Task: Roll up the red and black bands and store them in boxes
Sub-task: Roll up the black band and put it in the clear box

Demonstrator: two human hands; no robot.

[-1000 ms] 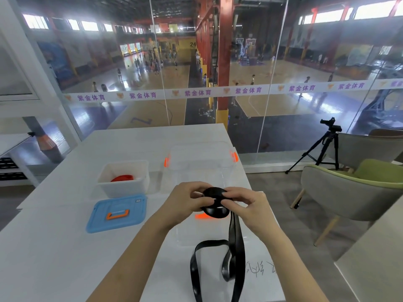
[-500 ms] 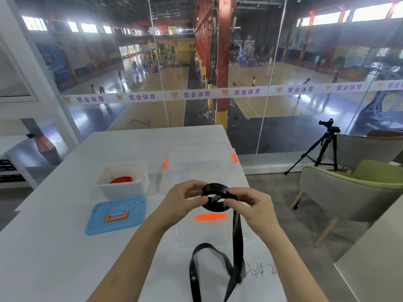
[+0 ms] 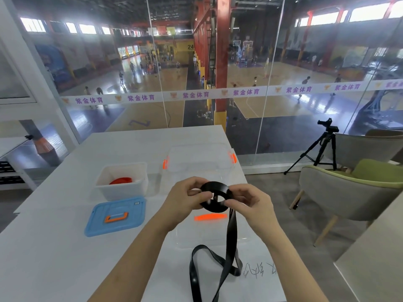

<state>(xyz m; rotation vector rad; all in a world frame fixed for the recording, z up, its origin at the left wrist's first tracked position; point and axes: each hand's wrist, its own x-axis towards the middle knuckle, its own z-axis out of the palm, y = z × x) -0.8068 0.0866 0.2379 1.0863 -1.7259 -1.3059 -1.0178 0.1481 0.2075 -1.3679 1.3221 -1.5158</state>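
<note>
Above the table my left hand (image 3: 185,200) and my right hand (image 3: 250,203) both grip a partly rolled black band (image 3: 216,196). The coil sits between my fingertips with a hole in its middle. Its loose tail hangs down and loops on the table near the front edge. A rolled red band (image 3: 121,180) lies inside a white box (image 3: 122,188) at the left. A clear box with orange clips (image 3: 197,162) stands behind my hands. A clear lid with an orange handle (image 3: 210,217) lies under them.
A blue lid with an orange handle (image 3: 115,215) lies flat in front of the white box. The white table (image 3: 54,247) ends at a glass wall. To the right stand a green and grey chair (image 3: 353,192) and a black tripod (image 3: 320,147).
The coil has turned in my fingers and gained more band. The hanging tail has grown shorter and its loop has shifted on the table.
</note>
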